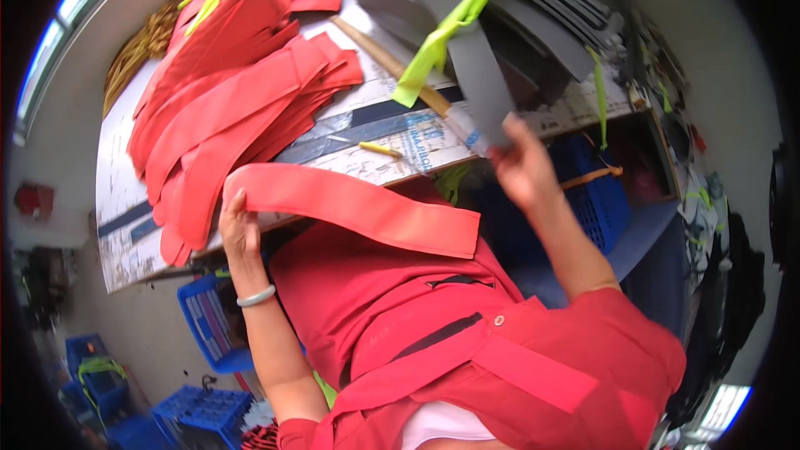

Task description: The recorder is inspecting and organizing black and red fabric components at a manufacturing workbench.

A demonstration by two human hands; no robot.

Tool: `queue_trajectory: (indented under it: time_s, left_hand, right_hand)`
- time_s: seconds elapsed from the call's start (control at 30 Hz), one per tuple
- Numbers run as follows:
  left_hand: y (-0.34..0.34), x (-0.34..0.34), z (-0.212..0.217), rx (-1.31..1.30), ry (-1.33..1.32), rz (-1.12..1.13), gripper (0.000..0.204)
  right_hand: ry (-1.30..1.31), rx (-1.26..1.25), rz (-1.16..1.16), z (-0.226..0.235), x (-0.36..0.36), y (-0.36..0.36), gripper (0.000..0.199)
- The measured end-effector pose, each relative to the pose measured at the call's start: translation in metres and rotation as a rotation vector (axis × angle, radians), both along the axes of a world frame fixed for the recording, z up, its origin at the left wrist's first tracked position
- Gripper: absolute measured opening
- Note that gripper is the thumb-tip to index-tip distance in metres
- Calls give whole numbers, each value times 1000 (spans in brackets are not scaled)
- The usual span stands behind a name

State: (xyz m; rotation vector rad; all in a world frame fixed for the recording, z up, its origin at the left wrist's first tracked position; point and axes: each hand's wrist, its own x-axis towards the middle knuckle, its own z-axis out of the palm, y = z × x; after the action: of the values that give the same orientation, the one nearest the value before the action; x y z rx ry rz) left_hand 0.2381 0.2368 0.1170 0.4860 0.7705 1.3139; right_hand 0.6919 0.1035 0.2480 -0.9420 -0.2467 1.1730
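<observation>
My left hand (239, 229) is closed on the rounded end of a long coral-red fabric strip (358, 206). The strip stretches to the right across my lap, its square end free. My right hand (527, 165) is raised at the table's front edge, its fingers partly curled and smeared. Whether anything is between them I cannot tell. Next to it are the lower end of a grey strip (482, 75) and the tape-wrapped end of a wooden stick (390, 64). A layered heap of coral-red strips (242, 117) lies on the table beyond my left hand.
A yellow pen-like tool (380, 149) lies on the worn white table (125, 225). Bright yellow-green cloth (475, 2) ties the bundle of grey strips at the back right. A blue basket (596, 192) sits beneath the tabletop; a blue chair (204, 325) stands at lower left.
</observation>
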Motion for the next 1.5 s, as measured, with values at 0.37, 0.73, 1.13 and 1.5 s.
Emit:
queue_trajectory:
  time_s: [0.37, 0.73, 1.13, 1.5]
  left_hand:
    - [-25, -30, -61, 160, -53, -18, 27]
    - [-51, 5, 15, 26, -225, 289, 31]
    - [-121, 33, 61, 186, -67, 253, 28]
    - [-155, 34, 90, 238, -30, 330, 34]
  right_hand:
    - [-897, 296, 1450, -19, -147, -50, 39]
    - [-1206, -467, 1663, -18, -34, -20, 40]
    - [-951, 352, 1278, -4, -249, 61, 33]
    - [-1089, 416, 898, -11, -277, 49, 36]
